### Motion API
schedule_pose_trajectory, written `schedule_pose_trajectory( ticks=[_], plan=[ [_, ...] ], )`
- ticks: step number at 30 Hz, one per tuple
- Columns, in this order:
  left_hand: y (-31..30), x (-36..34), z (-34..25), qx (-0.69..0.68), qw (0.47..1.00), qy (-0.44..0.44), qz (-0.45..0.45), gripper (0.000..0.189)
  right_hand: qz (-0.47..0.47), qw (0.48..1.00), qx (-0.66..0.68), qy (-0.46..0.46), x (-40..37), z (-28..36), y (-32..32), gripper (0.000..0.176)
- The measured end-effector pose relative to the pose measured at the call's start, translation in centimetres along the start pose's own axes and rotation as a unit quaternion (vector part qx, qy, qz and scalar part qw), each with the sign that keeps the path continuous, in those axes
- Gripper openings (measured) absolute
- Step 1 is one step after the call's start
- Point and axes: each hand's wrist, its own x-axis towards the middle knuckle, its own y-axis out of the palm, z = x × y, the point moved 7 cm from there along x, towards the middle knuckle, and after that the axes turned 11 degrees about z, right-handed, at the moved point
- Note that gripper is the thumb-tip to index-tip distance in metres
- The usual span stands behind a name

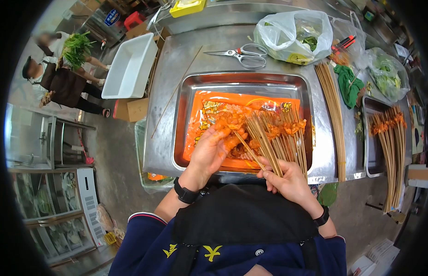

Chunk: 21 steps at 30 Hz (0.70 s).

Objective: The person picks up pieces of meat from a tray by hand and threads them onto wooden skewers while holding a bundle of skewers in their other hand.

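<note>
My left hand (211, 148) is at the left side of a steel tray (178, 126), its orange-smeared fingers closed on a piece of marinated meat (230, 126). My right hand (287, 179) grips bamboo skewers (262, 140) near their lower ends, and one of them slants up to the meat at my left fingers. More skewers with orange meat (292, 128) on their tips lie in the tray beside my right hand. Under them an orange printed bag (195, 108) lies flat, with loose marinated meat on top.
Scissors (239, 54) and a lone skewer (177, 89) lie on the steel table (165, 60). To the right are bare skewers (332, 124), a green cloth (348, 83) and a second tray (372, 161) with loaded skewers. A plastic bag (287, 39) stands behind. A person (64, 87) carries greens, left.
</note>
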Motion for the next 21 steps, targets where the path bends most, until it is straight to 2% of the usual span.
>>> schedule_pose_trajectory(
  ticks=[5,8,16,21],
  plan=[
    [0.5,-0.1,-0.1,-0.016,1.000,0.005,-0.013,0.026,-0.004,1.000,0.004,-0.003,-0.1,-0.1,0.0,0.036],
    [0.3,0.1,0.1,0.021,0.999,0.001,-0.034,0.027,-0.004,1.000,-0.004,-0.003,0.0,0.0,0.1,0.036],
    [-0.5,0.0,-0.1,0.036,0.996,0.050,-0.067,0.026,-0.017,1.000,-0.011,-0.011,-0.2,0.1,0.0,0.035],
    [0.2,0.1,-0.2,0.020,0.998,0.045,-0.036,0.024,-0.021,1.000,-0.016,-0.011,-0.3,0.1,-0.1,0.035]
  ],
)
